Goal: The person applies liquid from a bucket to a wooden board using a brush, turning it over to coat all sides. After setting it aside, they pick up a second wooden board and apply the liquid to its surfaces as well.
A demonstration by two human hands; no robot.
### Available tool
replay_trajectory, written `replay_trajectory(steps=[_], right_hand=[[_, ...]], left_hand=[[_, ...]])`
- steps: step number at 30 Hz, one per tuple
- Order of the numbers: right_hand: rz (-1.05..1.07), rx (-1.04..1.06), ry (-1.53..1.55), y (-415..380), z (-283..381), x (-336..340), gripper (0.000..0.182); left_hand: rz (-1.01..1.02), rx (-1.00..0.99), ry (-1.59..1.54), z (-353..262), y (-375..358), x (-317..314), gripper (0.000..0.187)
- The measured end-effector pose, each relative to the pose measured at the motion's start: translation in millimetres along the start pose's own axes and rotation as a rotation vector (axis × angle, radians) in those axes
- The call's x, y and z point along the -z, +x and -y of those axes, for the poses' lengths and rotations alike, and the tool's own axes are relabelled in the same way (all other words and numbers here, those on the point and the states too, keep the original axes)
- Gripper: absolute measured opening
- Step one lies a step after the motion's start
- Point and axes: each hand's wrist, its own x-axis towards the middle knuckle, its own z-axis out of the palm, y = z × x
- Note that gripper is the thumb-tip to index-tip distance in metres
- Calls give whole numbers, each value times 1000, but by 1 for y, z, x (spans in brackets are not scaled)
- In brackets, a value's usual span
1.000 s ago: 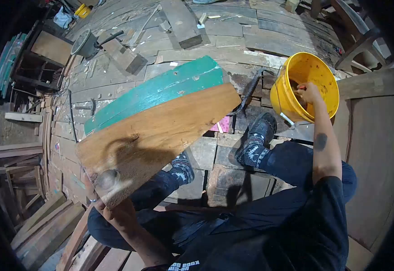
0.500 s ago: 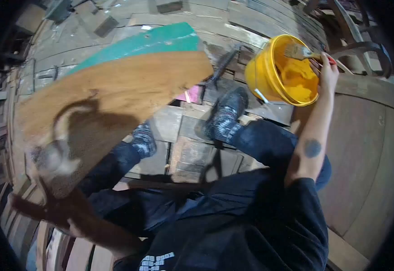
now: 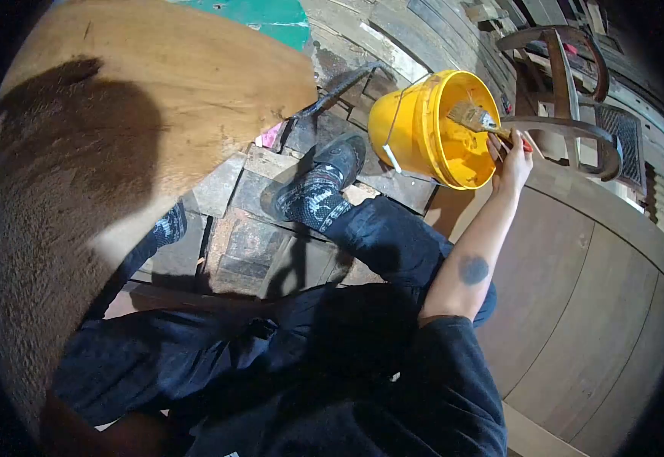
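My right hand (image 3: 512, 164) is closed around the handle of a paintbrush (image 3: 475, 116), its bristles over the mouth of a yellow bucket (image 3: 404, 126). Yellow-orange matter coats the inside of the bucket, which leans toward the right. On the left, a large tan wooden board (image 3: 218, 91) rises close to the camera and covers part of my left leg. Its near part looks brown and rough, partly under a dark shadow. Of my left hand (image 3: 81, 434) only a dim part, wrist or forearm, shows at the board's lower edge; its fingers are hidden.
A green panel (image 3: 271, 19) lies beyond the board. Uneven planks and blocks (image 3: 263, 244) make up the floor around my shoe (image 3: 339, 164). Wooden chair-like frames (image 3: 564, 84) stand at the upper right, beside a broad wooden panel (image 3: 576, 305).
The board looks larger and nearer. My left hand, blurred with fingers spread before, has dropped to the board's lower edge. The view has shifted right; the brush stays at the bucket's mouth.
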Motion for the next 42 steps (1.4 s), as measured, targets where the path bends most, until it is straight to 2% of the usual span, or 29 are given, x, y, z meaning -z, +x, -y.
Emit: replay_trajectory(steps=[10, 11, 13, 14, 16, 17, 18, 19, 20, 21, 22, 24, 25, 26, 29, 32, 35, 36, 40, 41, 42], right_hand=[[-45, 3, 15, 1, -2, 3, 24], [-75, 63, 21, 4, -1, 8, 25], [-136, 128, 133, 0, 16, 7, 25], [-58, 211, 231, 8, 21, 15, 23], [-68, 129, 388, -11, 63, 6, 28], [-75, 188, 414, -11, 69, 1, 31], [-49, 123, 450, -29, 95, -15, 32], [97, 207, 535, -17, 90, -12, 31], [158, 209, 574, -28, 99, -24, 30], [209, 227, 619, -52, 109, -41, 31], [258, 251, 650, -82, 124, -59, 31], [488, 228, 749, -119, 131, -83, 32], [482, 212, 668, -146, 143, -99, 33], [722, 134, 772, -169, 152, -108, 34], [758, 94, 768, -235, 171, -141, 33], [907, 48, 963, -276, 180, -153, 32], [1047, 39, 929, -297, 183, -153, 26], [1050, 112, 895, -299, 178, -154, 25], [932, 123, 848, -294, 166, -155, 22], [874, 21, 879, -295, 171, -151, 26], [875, 17, 877, -297, 173, -150, 26]], left_hand=[[77, -46, -8, -3, 4, -10, 85], [94, -55, -8, -6, 4, -12, 84], [132, -64, -11, -8, 6, -16, 82], [155, -68, -12, -10, 7, -18, 81], [218, -88, -17, -13, 10, -27, 79], [249, -90, -20, -14, 12, -29, 78], [280, -113, -34, -14, 14, -34, 77], [258, -50, -203, -21, 18, -51, 76], [242, -100, -243, -15, 17, -51, 75], [266, -14, -325, -20, 15, -55, 69], [317, 15, -349, -19, 18, -53, 66], [388, -22, -367, -15, 20, -54, 69], [399, -20, -361, -14, 21, -54, 71], [410, -18, -354, -15, 21, -54, 72], [397, 2, -367, -16, 19, -54, 72], [412, 22, -409, -11, 21, -53, 72], [402, 25, -406, -6, 20, -50, 70], [398, 24, -401, -6, 20, -50, 70], [403, -7, -397, -1, 22, -50, 70], [410, -15, -393, 0, 22, -49, 70], [421, -22, -389, 0, 22, -49, 70]])
